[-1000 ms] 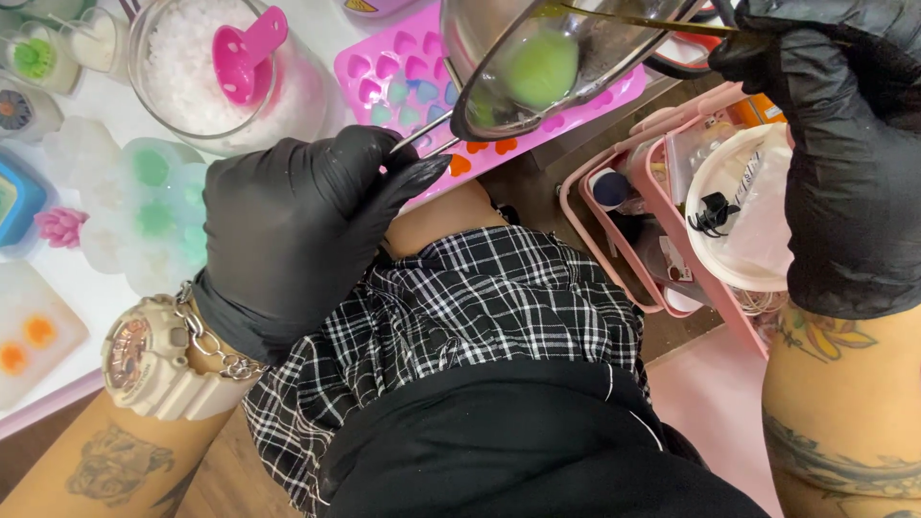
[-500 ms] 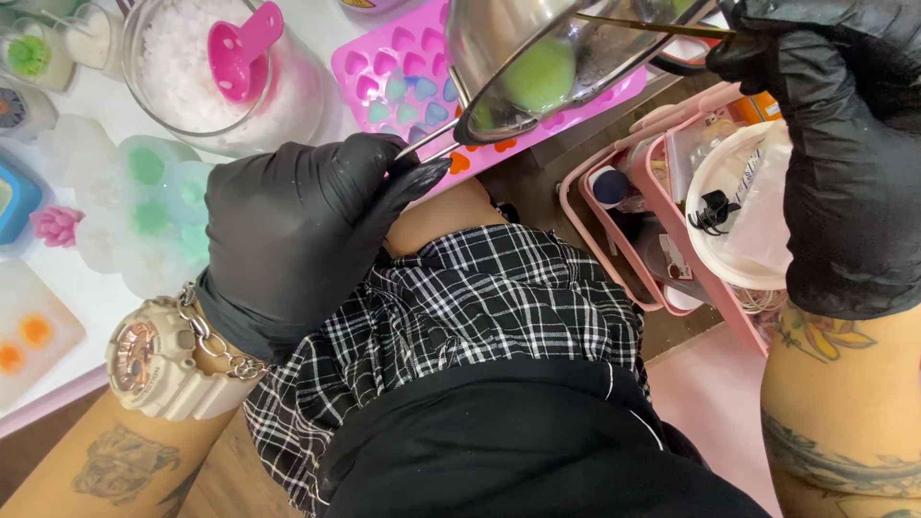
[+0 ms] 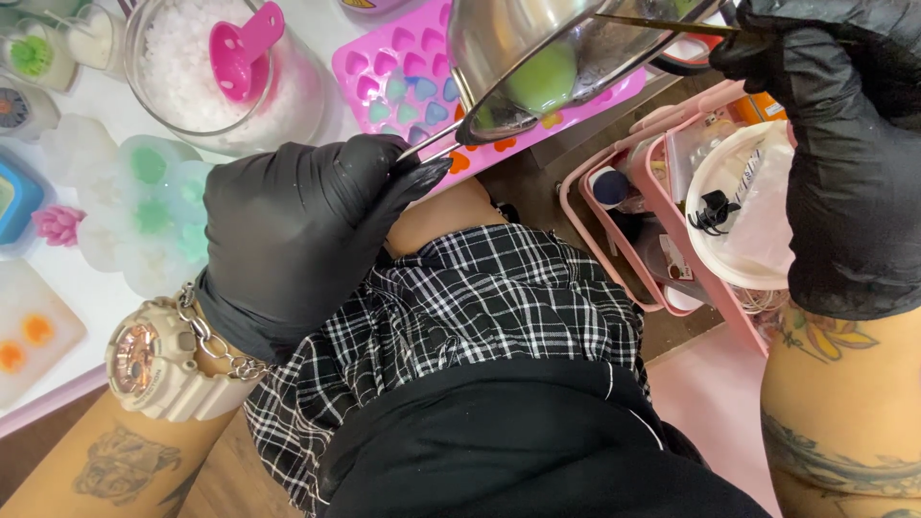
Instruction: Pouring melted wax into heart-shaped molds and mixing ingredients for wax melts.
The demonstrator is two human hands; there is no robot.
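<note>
white tabletop (image 3: 317, 38) runs across the top of the view, crowded with moulds, and below it sit the person's lap in a black-and-white plaid cloth (image 3: 480, 326) and a pink wire rack (image 3: 614, 240) at the right.

the left hand (image 3: 307, 245), in a black glove, is closed into a pinch around a thin metal handle (image 3: 427, 149) that leads up to a steel pouring pot (image 3: 566, 58). the pot is tilted, and a pool of green liquid (image 3: 542, 82) lies inside against its lower wall, close to the rim. the right hand (image 3: 835, 144), also gloved in black, is curled at the pot's far edge beside a thin dark stick (image 3: 662, 21) lying across the rim; whether its fingers actually grip the stick or the pot i cannot tell.

the pot hangs over a pink heart mould (image 3: 403, 82), some of whose cavities already hold bluish and orange fills. left of it stand a glass jar of white flakes (image 3: 192, 86) with a pink scoop (image 3: 245, 48), and a pale flower-shaped mould (image 3: 144, 211) with green centres. a beige wristwatch (image 3: 158, 360) sits on the left wrist.

by the look of it this is the pouring step, with the liquid not yet over the lip. the next move seems to call for a slow, steady tilt, the lip lined up over one empty heart so the stream does not spill across the neighbours.
</note>
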